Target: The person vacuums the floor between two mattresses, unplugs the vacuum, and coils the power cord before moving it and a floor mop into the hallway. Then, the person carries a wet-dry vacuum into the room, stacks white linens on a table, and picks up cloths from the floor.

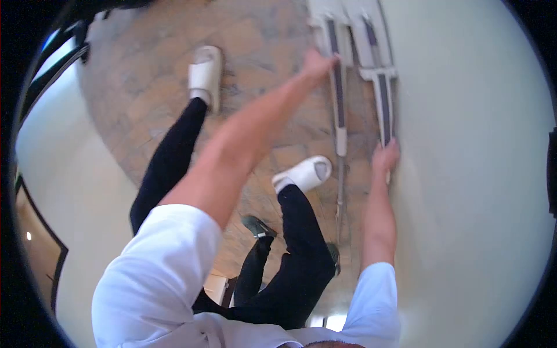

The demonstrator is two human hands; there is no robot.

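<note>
Two long, slim white pieces with dark strips down their middles lie side by side along the pale wall. I cannot tell what kind of thing they are. My left hand (318, 65) is closed at the side of the left long white piece (341, 141), its thumb over the dark strip. From that piece's lower end a thin metal rod (340, 194) runs down. Farther down and to the right, my right hand (386, 155) is wrapped round the narrow lower end of the right long white piece (378, 73). Both pieces widen toward the top, where the frame cuts them off.
Brown patterned floor (255, 35) lies below, with a pale wall (464, 145) close on the right. My feet wear white slippers (205, 72). Dark green shoes (257, 227) of another person show near my legs. A dark-framed opening (40, 243) is at far left.
</note>
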